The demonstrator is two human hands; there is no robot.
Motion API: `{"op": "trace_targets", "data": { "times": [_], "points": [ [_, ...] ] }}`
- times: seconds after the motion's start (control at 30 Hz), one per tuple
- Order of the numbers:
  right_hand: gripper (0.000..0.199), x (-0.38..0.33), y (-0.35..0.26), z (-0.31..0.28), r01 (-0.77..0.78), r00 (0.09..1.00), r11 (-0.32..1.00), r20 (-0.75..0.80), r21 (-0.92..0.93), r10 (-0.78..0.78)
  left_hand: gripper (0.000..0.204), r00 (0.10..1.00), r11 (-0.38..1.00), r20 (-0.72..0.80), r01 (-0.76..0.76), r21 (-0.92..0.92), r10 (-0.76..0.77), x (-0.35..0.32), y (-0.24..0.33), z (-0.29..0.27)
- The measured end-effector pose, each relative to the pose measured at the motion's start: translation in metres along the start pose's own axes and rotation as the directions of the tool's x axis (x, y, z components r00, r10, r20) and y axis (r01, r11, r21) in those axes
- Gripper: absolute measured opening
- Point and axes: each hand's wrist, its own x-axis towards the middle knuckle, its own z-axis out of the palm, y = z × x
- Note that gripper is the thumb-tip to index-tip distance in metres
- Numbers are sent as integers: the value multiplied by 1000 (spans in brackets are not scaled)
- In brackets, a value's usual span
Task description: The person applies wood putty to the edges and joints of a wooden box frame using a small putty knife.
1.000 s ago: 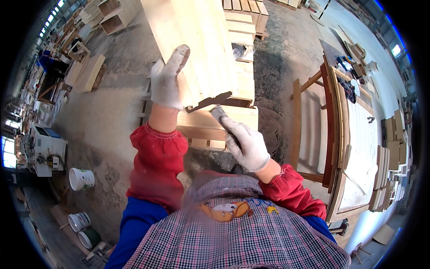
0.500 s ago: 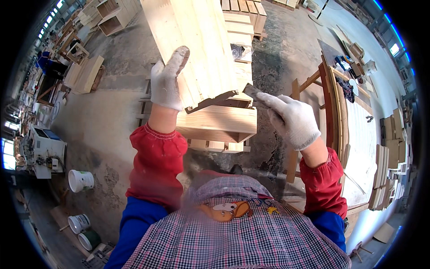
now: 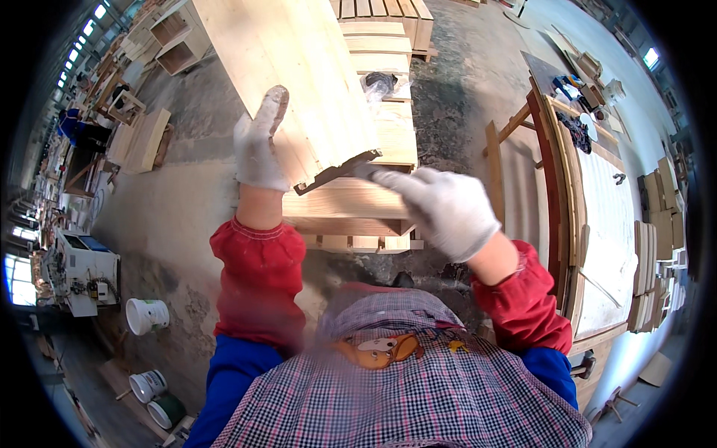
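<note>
Wd box (image 3: 328,203) on slats (image 3: 364,243); wht bucket (image 3: 147,316) on flr (image 3: 187,201); dk cloth (image 3: 574,134) on tbl (image 3: 603,261).

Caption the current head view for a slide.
Gloved left hand grips a wooden board, right hand holds a small tool near the board's dark edge.

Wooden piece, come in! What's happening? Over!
Left hand gripping wooden piece. Right hand holding small blurred tool by the piece's dark end; contact unclear. Wooden box close by.

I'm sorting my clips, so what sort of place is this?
Probably a woodworking shop or furniture factory: the left hand grips a pale wooden piece, open wooden boxes stand in the background, and stacked boards line the far right.
</note>
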Motion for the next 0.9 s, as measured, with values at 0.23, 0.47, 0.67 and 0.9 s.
{"op": "trace_targets", "data": {
  "times": [0.23, 0.47, 0.67, 0.9],
  "points": [
    [39, -29, 21, 10, -136, 968, 955, -169, 262, 184, 38, 998, 999, -32, -44, 14, 45, 1, -3, 5],
    [40, -19, 0, 44, -197, 934, 860, -176, 471, 311, 40, 993, 995, -99, -55, 85, 63, -6, 4, 18],
    [39, -27, -3, 46, -217, 924, 818, -159, 533, 349, 41, 993, 995, -99, -58, 81, 66, -7, 4, 16],
    [40, -24, 5, 67, -99, 910, 872, -312, 479, 275, 41, 990, 994, -123, -60, 91, 71, -9, 5, 20]
  ]
}}
